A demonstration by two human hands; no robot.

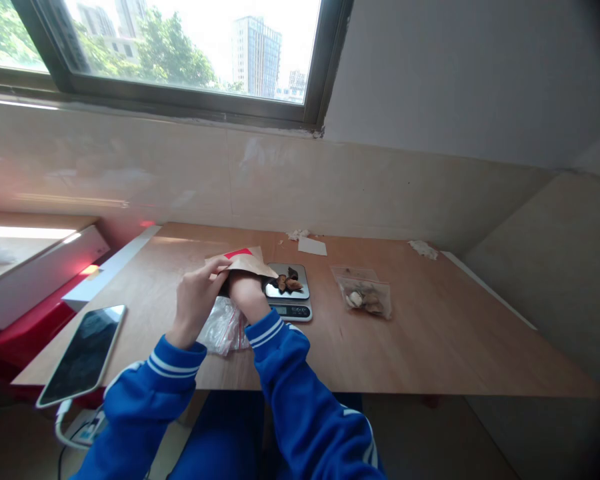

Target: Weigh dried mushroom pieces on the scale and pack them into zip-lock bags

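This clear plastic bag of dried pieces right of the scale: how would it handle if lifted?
The clear plastic bag probably feels floppy, lying flat and creased on the wooden table. It is likely light, holding few dried pieces, which may shift inside, as they seem loose.

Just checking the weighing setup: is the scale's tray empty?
No, dark dried pieces lie on the scale's metal tray.
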